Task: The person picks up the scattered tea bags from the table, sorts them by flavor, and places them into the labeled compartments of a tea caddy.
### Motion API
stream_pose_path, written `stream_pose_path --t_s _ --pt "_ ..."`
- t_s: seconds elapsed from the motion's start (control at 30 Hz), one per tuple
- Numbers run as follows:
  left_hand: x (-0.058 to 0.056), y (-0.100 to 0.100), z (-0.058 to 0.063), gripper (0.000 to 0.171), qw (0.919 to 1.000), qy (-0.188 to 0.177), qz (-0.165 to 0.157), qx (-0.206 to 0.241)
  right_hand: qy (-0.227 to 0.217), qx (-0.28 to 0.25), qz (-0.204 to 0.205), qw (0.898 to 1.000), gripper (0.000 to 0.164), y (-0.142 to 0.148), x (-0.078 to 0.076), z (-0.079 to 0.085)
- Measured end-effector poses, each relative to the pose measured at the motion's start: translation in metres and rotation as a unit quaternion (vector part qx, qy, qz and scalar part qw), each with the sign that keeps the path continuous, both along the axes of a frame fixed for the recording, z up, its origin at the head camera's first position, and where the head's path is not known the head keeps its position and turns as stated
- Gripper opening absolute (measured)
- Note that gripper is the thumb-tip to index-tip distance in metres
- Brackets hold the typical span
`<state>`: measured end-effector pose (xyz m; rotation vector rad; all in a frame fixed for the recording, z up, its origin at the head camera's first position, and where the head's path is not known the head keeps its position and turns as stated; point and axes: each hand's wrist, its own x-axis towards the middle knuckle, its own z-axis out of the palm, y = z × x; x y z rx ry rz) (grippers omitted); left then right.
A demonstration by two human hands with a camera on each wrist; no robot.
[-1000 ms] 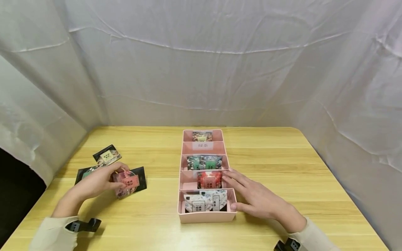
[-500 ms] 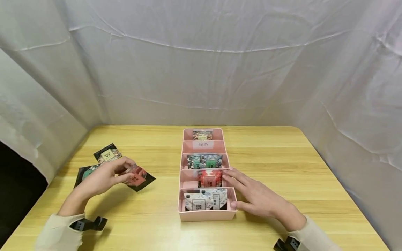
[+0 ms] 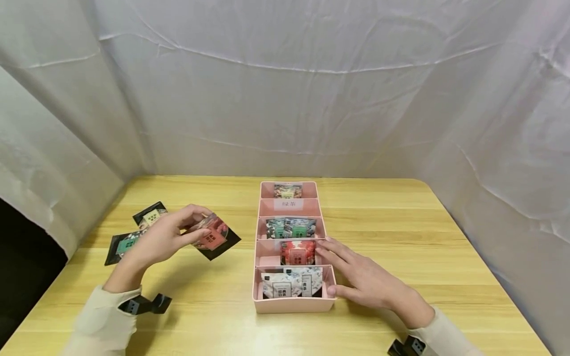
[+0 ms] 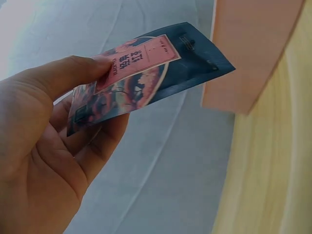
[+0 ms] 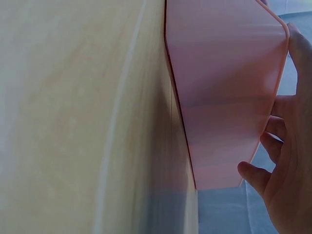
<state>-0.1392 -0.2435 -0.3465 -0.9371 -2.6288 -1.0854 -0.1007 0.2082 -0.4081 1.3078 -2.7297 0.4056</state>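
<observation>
My left hand (image 3: 166, 240) pinches a black and pink tea sachet (image 3: 217, 238) between thumb and fingers, raised above the table left of the box. In the left wrist view, the sachet (image 4: 156, 68) tilts, its pink label facing up and the thumb across it. A long pink compartment box (image 3: 295, 306) stands mid-table. My right hand (image 3: 367, 282) rests against its right side, with the fingertips on the rim and the thumb by the front corner. The right wrist view has the fingers (image 5: 275, 146) along the edge of the box wall (image 5: 229, 87).
A yellow-labelled sachet (image 3: 151, 216) and a green-labelled sachet (image 3: 126, 244) lie at left. Inside the box are white sachets (image 3: 281, 287), a red sachet (image 3: 297, 253), green sachets (image 3: 300, 228) and a yellow-labelled sachet (image 3: 287, 191). One compartment bears a paper label (image 3: 288, 204).
My left hand has lifted the pink-labelled sachet off the table and carried it right, toward the box. The right hand has stayed against the box.
</observation>
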Motion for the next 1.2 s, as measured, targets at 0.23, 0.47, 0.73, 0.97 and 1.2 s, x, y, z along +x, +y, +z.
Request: stream_pose_path --t_s 0.23,0.47,0.73,0.97,1.2 --pt "-0.004 0.025 0.012 0.036 0.9996 0.002 -0.015 0.025 0.007 0.0 0.002 1.0 0.082 0.0 0.0 0.001" --pt "-0.011 0.047 0.021 0.036 0.9979 0.026 -0.049 0.032 -0.004 0.002 -0.004 1.0 0.083 0.0 0.001 0.002" --pt "-0.019 0.074 0.024 0.037 0.9939 0.029 -0.093 0.051 0.0 -0.001 -0.007 1.0 0.083 -0.001 0.003 0.001" --pt "-0.028 0.093 0.02 0.037 0.9902 0.038 -0.121 0.058 0.0 -0.005 -0.006 1.0 0.082 -0.001 0.004 0.002" --pt "-0.033 0.109 0.015 0.037 0.9879 0.009 -0.141 0.064 -0.005 0.0 -0.011 1.0 0.082 -0.002 0.004 0.001"
